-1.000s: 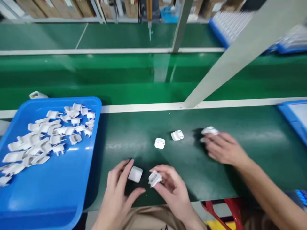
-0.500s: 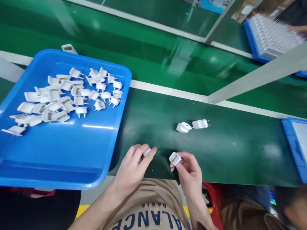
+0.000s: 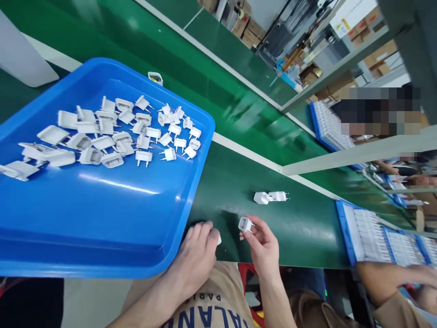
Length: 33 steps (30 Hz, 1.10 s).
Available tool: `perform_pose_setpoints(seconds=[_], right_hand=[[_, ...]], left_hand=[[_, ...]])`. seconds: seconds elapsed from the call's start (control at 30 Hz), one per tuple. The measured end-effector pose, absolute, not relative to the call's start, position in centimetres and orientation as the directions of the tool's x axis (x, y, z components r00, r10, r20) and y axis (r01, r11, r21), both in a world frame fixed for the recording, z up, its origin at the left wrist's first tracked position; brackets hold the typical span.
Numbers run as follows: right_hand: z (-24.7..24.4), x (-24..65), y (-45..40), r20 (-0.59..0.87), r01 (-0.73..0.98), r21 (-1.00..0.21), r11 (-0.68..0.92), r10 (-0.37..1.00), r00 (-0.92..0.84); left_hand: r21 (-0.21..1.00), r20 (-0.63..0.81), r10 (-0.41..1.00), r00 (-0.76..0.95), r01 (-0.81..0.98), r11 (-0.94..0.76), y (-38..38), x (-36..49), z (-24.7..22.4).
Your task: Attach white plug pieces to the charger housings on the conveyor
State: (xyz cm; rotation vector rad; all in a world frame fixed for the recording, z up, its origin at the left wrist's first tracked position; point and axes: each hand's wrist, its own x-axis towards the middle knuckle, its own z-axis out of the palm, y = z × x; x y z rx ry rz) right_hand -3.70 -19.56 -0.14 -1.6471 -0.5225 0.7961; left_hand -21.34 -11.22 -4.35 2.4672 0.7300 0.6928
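Fingers of my right hand [image 3: 262, 246] pinch a white plug piece [image 3: 245, 224], while my left hand [image 3: 198, 255], near-left, closes over another piece [image 3: 217, 238].

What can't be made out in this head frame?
- White part under left hand: mostly covered by its fingers; only an edge shows.
- Plug part in right hand: far side hidden by fingertips.
- Blue tray: left end cut off by frame edge.
- Two plug parts on the belt: too small to see whether joined.
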Motion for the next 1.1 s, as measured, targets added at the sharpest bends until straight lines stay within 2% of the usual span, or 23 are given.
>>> perform_pose_setpoints(seconds=[0.2, 0.37, 0.47, 0.63, 0.8, 0.93, 1.1], right_hand=[[-0.8, -1.4, -19.5, -0.313, -0.175, -0.949, -0.262, 0.732, 0.605], [-1.0, 0.3, -20.8, -0.329, -0.282, -0.939, -0.198, 0.755, 0.566], [-1.7, 1.0, -21.8, -0.344, -0.367, -0.918, -0.151, 0.766, 0.544], [-3.2, 2.4, -23.1, -0.377, -0.544, -0.837, -0.065, 0.788, 0.486], [-3.0, 3.5, -23.5, -0.451, -0.684, -0.729, -0.038, 0.777, 0.438], [-2.5, 3.8, -23.4, -0.478, -0.708, -0.703, -0.067, 0.782, 0.400], [-3.0, 3.2, -23.3, -0.398, -0.640, -0.768, -0.037, 0.809, 0.432]], left_hand=[[0.631, 0.355, 0.666, 0.655, 0.358, -0.688, -10.6, -20.7, -3.3], [0.701, 0.320, 0.666, 0.674, 0.305, -0.644, -9.8, -16.9, -1.4], [0.653, 0.264, 0.641, 0.721, 0.356, -0.669, -9.9, -14.3, -1.5], [0.599, 0.250, 0.582, 0.774, 0.349, -0.721, -10.3, -11.6, -2.2], [0.540, 0.217, 0.615, 0.758, 0.431, -0.723, -11.2, -10.3, -2.2], [0.494, 0.158, 0.640, 0.752, 0.501, -0.711, -12.2, -10.0, -1.9], [0.439, 0.098, 0.571, 0.815, 0.480, -0.760, -13.1, -10.8, -1.9]])
